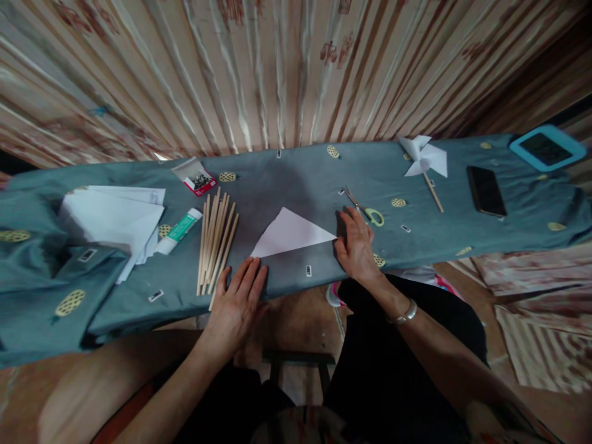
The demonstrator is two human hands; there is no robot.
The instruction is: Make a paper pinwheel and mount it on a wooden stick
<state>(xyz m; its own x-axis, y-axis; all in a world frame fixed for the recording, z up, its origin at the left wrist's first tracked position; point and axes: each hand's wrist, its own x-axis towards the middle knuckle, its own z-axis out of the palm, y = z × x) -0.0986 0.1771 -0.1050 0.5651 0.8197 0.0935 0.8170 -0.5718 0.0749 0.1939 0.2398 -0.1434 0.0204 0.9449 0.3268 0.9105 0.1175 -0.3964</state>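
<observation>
The left hand (237, 301) lies loosely spread at one corner of the white paper (292, 232), the right hand (357, 248) curling at its tip, pinch unclear

The left forearm (182, 382) slants up toward the left corner of the folded white paper (293, 234). Its hand, the left hand (235, 299), lies back upward, fingers extended and slightly spread, fingertips at that corner. The right forearm (432, 342) reaches in from the near right of the paper. At the paper's right tip, the right hand (356, 246) has its fingers bent and its thumb against the tip; whether it pinches is unclear.
</observation>
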